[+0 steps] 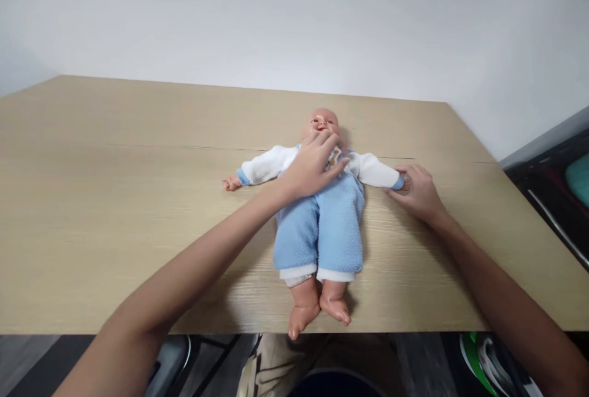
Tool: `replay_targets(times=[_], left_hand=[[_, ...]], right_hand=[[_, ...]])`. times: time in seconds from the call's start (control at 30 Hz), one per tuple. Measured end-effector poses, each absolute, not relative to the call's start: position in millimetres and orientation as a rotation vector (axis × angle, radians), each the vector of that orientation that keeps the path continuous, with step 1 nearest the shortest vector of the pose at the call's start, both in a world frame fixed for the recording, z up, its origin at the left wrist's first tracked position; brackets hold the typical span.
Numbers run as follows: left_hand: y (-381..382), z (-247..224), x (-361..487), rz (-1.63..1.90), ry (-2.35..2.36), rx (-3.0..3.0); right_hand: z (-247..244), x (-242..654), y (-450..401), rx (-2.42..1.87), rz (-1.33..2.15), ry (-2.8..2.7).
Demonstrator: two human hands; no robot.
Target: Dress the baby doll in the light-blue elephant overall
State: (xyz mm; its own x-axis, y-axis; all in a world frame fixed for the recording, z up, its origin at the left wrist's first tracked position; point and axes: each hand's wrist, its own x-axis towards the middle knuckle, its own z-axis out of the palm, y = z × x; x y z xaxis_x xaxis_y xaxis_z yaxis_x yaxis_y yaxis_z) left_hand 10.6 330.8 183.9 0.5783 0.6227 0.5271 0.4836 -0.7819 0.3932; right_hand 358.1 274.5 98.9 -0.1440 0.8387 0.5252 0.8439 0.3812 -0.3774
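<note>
A baby doll [340,225] lies on its back on the wooden table [115,225], head toward the far side and arms spread wide. It wears a white top with blue cuffs and fluffy blue trousers; its feet are bare. My left hand [315,164] rests over the doll's upper chest just below the chin, thumb apart from the fingers, hiding most of the print on the top. At the end of the doll's outstretched arm on the right, my right hand [418,191] has its thumb and fingers around the blue cuff and small hand.
Behind the table rises a pale wall [276,23]. A dark shelf or case [552,176] with a teal item stands beyond the right edge. Below the near edge are my legs [285,363], a grey object [170,363] on the left and a green-and-white item [478,363] on the right.
</note>
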Motion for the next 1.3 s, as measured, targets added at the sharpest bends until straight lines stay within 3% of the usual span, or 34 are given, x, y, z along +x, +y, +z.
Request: replay_targets(times=[0.13,0.3,0.53,0.9,1.3], left_hand=[[354.5,179.0,59.4,0.693,0.816,2.720],[367.5,171.7,76.7,0.457,0.737,2.764],[362.5,169.4,61.5,0.795,0.705,2.499],[368.1,157.6,33.2,1.351,0.663,1.563],[369.2,163.4,-15.5,1.493,0.716,1.025]], right_hand=[[116.6,339.4,264.9,-1.417,-0.047,-1.821],[130.4,311.3,248.6,-1.284,0.143,-1.711],[103.0,310.1,251.8,-1.271,0.642,-1.453],[98.0,251.1,266.7,-1.121,0.731,-1.906],[118.0,155.7,297.3,-0.948,1.314,-1.281]])
